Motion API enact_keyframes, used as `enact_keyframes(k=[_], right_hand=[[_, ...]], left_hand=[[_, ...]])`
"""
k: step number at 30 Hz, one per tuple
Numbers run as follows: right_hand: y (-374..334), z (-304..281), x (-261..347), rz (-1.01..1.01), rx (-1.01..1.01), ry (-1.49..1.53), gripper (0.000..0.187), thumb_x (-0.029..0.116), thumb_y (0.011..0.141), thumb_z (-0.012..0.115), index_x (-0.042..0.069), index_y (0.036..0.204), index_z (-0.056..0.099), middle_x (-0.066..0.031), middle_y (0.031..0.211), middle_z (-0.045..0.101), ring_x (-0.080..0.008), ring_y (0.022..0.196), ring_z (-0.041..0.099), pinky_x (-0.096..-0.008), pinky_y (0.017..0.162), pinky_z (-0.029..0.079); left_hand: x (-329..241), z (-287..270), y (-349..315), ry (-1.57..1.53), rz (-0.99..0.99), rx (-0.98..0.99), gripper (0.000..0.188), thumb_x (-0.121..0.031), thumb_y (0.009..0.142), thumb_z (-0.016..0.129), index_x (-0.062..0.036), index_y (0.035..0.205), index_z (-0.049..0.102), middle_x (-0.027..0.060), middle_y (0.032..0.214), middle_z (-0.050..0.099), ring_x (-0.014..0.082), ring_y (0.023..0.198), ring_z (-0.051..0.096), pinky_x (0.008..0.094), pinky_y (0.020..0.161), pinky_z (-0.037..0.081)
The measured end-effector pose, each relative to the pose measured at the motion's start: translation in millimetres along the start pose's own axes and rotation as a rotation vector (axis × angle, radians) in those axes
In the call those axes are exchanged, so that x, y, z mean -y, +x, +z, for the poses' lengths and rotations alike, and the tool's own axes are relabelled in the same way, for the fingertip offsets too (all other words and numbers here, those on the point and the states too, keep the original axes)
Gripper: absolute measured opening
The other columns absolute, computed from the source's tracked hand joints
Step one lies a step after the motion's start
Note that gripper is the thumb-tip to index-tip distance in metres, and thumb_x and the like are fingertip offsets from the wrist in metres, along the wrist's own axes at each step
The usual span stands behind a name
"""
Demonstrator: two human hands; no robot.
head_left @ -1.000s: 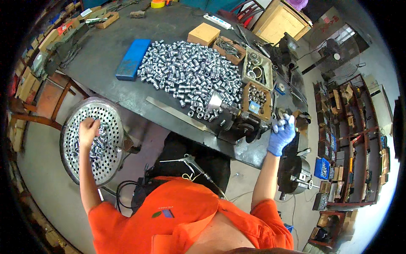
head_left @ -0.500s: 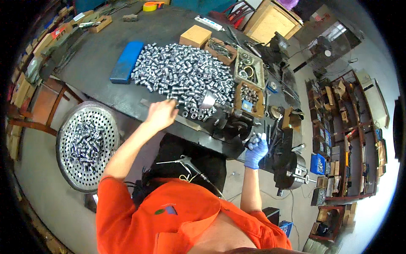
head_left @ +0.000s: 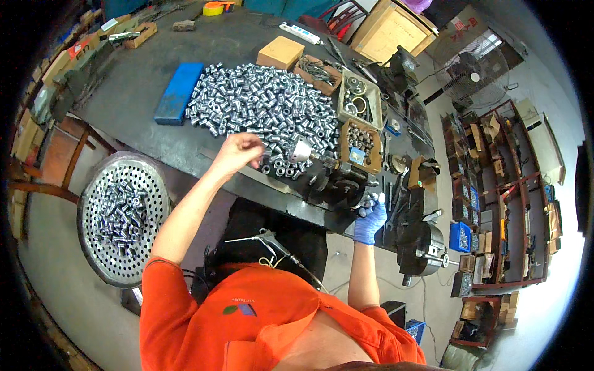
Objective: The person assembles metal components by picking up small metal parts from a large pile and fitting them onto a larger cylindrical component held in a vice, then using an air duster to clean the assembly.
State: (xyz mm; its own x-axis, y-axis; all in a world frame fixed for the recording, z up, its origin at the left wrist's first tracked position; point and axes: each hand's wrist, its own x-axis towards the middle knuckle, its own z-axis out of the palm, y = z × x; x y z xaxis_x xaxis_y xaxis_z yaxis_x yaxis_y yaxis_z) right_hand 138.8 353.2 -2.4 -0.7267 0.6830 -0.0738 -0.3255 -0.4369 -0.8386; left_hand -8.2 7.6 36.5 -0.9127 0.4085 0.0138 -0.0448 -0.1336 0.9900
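Note:
My bare left hand (head_left: pixel 239 151) is over the near edge of a pile of shiny metal sleeves (head_left: pixel 260 102), its fingers curled together; what they hold, if anything, is hidden. Just right of it, a silvery cone-shaped head (head_left: pixel 301 150) sticks out from a dark bench fixture (head_left: pixel 337 183) at the table's front edge. In a blue glove with greyish fingertips, my right hand (head_left: pixel 370 221) is closed against the right end of that fixture, by a dark round wheel. The fingers cover the part they grip. Several loose sleeves (head_left: pixel 283 169) lie below the cone.
A perforated metal stool (head_left: pixel 158 244) at left bears more sleeves. A blue box (head_left: pixel 179 93) flanks the pile; a cardboard tray of small parts (head_left: pixel 361 145) stands right. An air gun (head_left: pixel 266 238) lies on black cloth before me. A dark chuck (head_left: pixel 422 247) is at right.
My left hand has risen slightly and moved a little right, off the pile's edge toward the cone. My right hand stays at the fixture's end. The whole view has shifted slightly.

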Motion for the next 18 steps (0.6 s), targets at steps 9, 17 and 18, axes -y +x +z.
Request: enact_keyframes(k=[9,17,18], right_hand=[[-5.1,7.0,3.3,0.014,-0.030,0.042,0.023,0.026,0.087,0.056,0.004,0.081,0.055,0.0000,0.056,0.050,-0.0071,0.043,0.044,-0.0177,0.032,0.030],[-18.3,4.8,13.8,-0.023,-0.003,-0.023,0.026,0.028,0.085,0.058,0.003,0.085,0.056,0.0005,0.057,0.049,-0.0037,0.044,0.042,-0.0176,0.034,0.030],[-22.0,4.8,19.1,-0.012,0.019,-0.031,0.026,0.029,0.085,0.059,0.003,0.085,0.056,0.0003,0.057,0.049,-0.0037,0.043,0.041,-0.0177,0.034,0.030]], left_hand=[[-29.9,26.5,16.0,-0.079,0.130,0.169,0.018,-0.006,0.080,0.062,0.0080,0.091,0.060,0.0102,0.077,0.064,0.0157,0.065,0.063,0.0250,0.060,0.049],[-38.3,22.8,24.2,-0.009,0.065,0.244,0.020,0.001,0.076,0.063,0.0063,0.095,0.060,0.0094,0.080,0.063,0.0144,0.071,0.063,0.0241,0.068,0.050],[-37.7,22.0,24.1,-0.007,0.077,0.252,0.020,0.001,0.076,0.063,0.0059,0.095,0.060,0.0091,0.081,0.063,0.0142,0.072,0.063,0.0241,0.068,0.050]])
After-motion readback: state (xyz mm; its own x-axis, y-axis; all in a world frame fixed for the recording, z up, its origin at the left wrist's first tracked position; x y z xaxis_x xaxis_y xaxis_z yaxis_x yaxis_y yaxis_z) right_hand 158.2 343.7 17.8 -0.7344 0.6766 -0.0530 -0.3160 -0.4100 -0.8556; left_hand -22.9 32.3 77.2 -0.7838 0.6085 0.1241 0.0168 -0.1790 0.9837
